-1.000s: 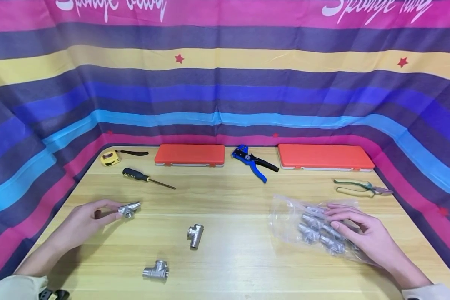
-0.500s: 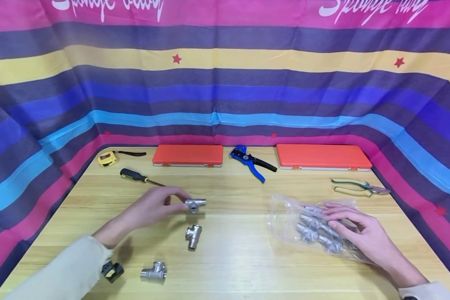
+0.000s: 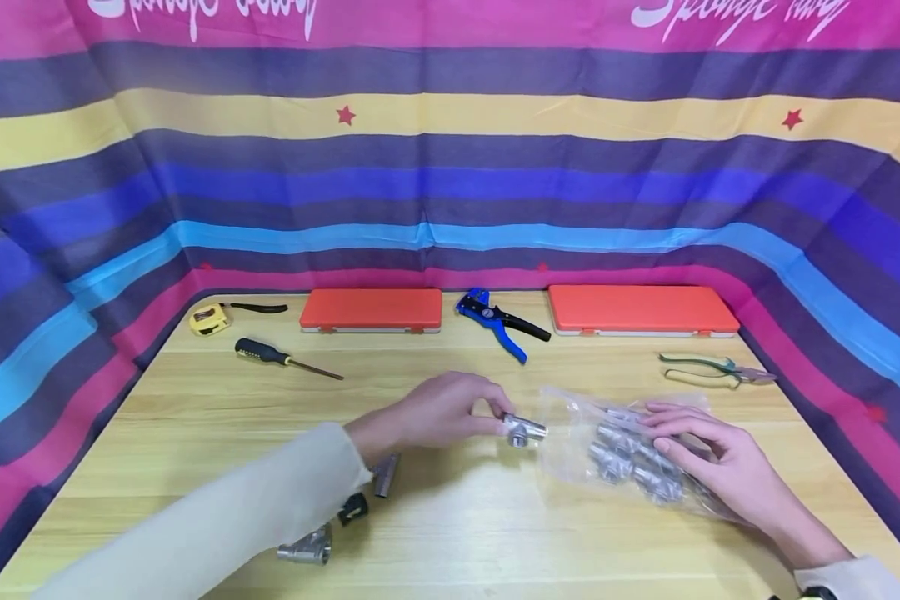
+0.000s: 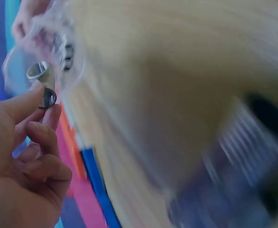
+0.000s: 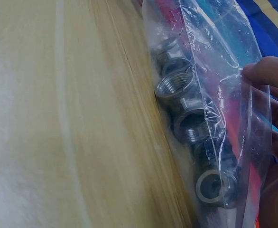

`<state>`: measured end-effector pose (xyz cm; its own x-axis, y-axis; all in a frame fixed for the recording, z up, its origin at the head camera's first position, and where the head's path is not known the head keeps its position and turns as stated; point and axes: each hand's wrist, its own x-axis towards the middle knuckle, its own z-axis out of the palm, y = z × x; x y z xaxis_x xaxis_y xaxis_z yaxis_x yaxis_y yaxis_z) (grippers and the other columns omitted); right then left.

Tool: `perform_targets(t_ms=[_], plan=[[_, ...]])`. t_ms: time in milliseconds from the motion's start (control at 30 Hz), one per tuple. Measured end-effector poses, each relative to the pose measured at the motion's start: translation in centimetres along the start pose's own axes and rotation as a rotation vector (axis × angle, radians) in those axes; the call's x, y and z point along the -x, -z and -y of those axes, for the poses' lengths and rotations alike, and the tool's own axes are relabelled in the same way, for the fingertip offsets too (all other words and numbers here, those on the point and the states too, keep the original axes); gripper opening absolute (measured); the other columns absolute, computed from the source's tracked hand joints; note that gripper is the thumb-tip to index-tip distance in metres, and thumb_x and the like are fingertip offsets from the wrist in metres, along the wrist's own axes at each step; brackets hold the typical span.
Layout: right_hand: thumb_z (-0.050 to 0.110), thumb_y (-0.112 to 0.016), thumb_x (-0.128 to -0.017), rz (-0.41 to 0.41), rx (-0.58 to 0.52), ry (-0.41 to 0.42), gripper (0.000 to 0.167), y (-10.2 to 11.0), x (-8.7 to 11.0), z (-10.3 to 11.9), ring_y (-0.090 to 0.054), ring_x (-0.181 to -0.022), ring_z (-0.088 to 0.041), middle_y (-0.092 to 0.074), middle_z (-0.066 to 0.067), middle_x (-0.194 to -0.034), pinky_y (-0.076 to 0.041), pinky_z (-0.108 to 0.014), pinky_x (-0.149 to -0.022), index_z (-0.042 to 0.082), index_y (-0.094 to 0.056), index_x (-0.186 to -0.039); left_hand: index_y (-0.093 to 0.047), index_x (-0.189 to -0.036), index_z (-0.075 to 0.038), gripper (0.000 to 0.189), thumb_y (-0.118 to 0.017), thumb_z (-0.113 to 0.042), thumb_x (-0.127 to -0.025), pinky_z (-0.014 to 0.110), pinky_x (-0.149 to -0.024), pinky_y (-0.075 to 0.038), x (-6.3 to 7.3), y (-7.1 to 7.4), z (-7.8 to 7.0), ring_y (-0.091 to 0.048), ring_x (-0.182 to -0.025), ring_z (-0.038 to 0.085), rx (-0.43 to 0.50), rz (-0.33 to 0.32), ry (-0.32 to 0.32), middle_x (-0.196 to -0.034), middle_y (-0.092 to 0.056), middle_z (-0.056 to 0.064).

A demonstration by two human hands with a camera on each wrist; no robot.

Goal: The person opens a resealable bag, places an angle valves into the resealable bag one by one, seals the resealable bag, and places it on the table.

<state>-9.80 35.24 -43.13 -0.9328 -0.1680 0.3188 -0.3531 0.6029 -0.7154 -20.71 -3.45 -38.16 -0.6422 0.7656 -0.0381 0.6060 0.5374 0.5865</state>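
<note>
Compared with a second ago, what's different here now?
The left hand has swept rightward, carrying the metal fitting it pinches close to the clear plastic bag. Its sleeve now partly hides the two loose fittings. Nothing was newly grasped or released. The right hand still holds the bag; the screwdriver and pliers haven't moved.

And it's three loose tee fittings (image 3: 525,430) (image 3: 385,477) (image 3: 307,547), one plastic bag (image 3: 564,457) holding several more! Two red cases (image 3: 371,309) (image 3: 642,309), one tape measure (image 3: 209,320), one screwdriver (image 3: 262,351), one wire stripper (image 3: 489,313), one pair of pliers (image 3: 731,367)!
</note>
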Motion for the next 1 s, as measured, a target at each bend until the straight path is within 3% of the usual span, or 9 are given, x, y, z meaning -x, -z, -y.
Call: perform_targets(t_ms=[100, 267, 433, 533, 633, 767, 867, 1000], plan=[[-0.001, -0.077, -0.099, 0.002, 0.005, -0.019, 0.026, 0.0, 0.0, 0.1, -0.059, -0.138, 0.001, -0.077, -0.008, -0.133, -0.043, -0.004, -0.106, 0.018, -0.082, -0.116, -0.082, -0.115, -0.026, 0.015, -0.08, -0.032, -0.102, 0.022, -0.079, -0.048, -1.9, -1.6, -1.1, -0.063, -0.089, 0.001, -0.047, 0.025, -0.052, -0.106, -0.08, -0.018], [0.0, -0.076, -0.1, 0.003, 0.005, -0.028, 0.026, 0.1, 0.0, 0.2, -0.058, -0.139, 0.001, -0.076, -0.008, -0.135, -0.043, -0.004, -0.105, 0.019, -0.082, -0.117, -0.082, -0.116, -0.026, 0.016, -0.079, -0.034, -0.102, 0.018, -0.075, -0.047, -4.1, -3.5, -2.4, -0.064, -0.088, -0.003, -0.123, 0.044, -0.047, -0.107, -0.08, -0.018], [-0.001, -0.077, -0.099, 0.006, -0.003, -0.023, 0.026, 0.1, 0.1, 0.0, -0.058, -0.139, 0.0, -0.077, -0.008, -0.133, -0.043, -0.005, -0.107, 0.018, -0.082, -0.117, -0.078, -0.117, -0.026, 0.016, -0.077, -0.036, -0.104, 0.017, -0.073, -0.048, -5.3, -4.7, -3.5, -0.063, -0.083, -0.003, -0.187, 0.072, -0.019, -0.106, -0.079, -0.017], [-0.004, -0.078, -0.097, 0.003, -0.005, -0.013, 0.028, 0.1, 0.3, -0.2, -0.059, -0.138, 0.0, -0.077, -0.008, -0.133, -0.043, -0.005, -0.108, 0.016, -0.082, -0.116, -0.075, -0.114, -0.024, 0.012, -0.074, -0.032, -0.106, 0.016, -0.069, -0.048, -5.5, -5.1, -4.1, -0.063, -0.078, -0.002, -0.147, 0.118, -0.049, -0.109, -0.08, -0.015], [-0.006, -0.078, -0.096, -0.004, -0.006, 0.003, 0.029, 0.1, 0.3, -0.3, -0.059, -0.137, 0.001, -0.077, -0.009, -0.132, -0.043, -0.006, -0.108, 0.015, -0.082, -0.115, -0.071, -0.118, -0.021, 0.011, -0.07, -0.027, -0.109, 0.016, -0.063, -0.05, -5.3, -5.0, -4.4, -0.066, -0.07, 0.001, -0.022, 0.201, -0.073, -0.124, -0.079, -0.012], [-0.008, -0.079, -0.094, -0.012, 0.001, 0.023, 0.031, 0.1, 0.3, -0.4, -0.06, -0.137, 0.001, -0.078, -0.008, -0.13, -0.042, -0.006, -0.109, 0.015, -0.082, -0.115, -0.063, -0.145, -0.02, 0.032, -0.063, -0.024, -0.112, 0.02, -0.058, -0.055, -4.3, -3.9, -3.6, -0.07, -0.064, 0.009, 0.109, 0.277, -0.062, -0.144, -0.072, -0.006], [-0.007, -0.08, -0.094, -0.012, 0.007, 0.021, 0.031, 0.1, 0.3, -0.4, -0.059, -0.137, 0.001, -0.078, -0.007, -0.13, -0.041, -0.006, -0.11, 0.016, -0.082, -0.115, -0.062, -0.15, -0.016, 0.038, -0.062, -0.021, -0.113, 0.023, -0.064, -0.06, -2.9, -2.0, -1.9, -0.073, -0.068, 0.017, 0.169, 0.267, -0.037, -0.143, -0.073, 0.001], [-0.004, -0.08, -0.095, -0.006, 0.013, 0.01, 0.031, 0.2, 0.3, -0.4, -0.059, -0.137, 0.003, -0.078, -0.006, -0.132, -0.039, -0.005, -0.11, 0.019, -0.082, -0.116, -0.072, -0.137, -0.014, 0.028, -0.063, -0.021, -0.112, 0.028, -0.079, -0.063, 0.1, 1.2, 1.2, -0.075, -0.08, 0.024, 0.177, 0.201, 0.024, -0.134, -0.076, 0.004]])
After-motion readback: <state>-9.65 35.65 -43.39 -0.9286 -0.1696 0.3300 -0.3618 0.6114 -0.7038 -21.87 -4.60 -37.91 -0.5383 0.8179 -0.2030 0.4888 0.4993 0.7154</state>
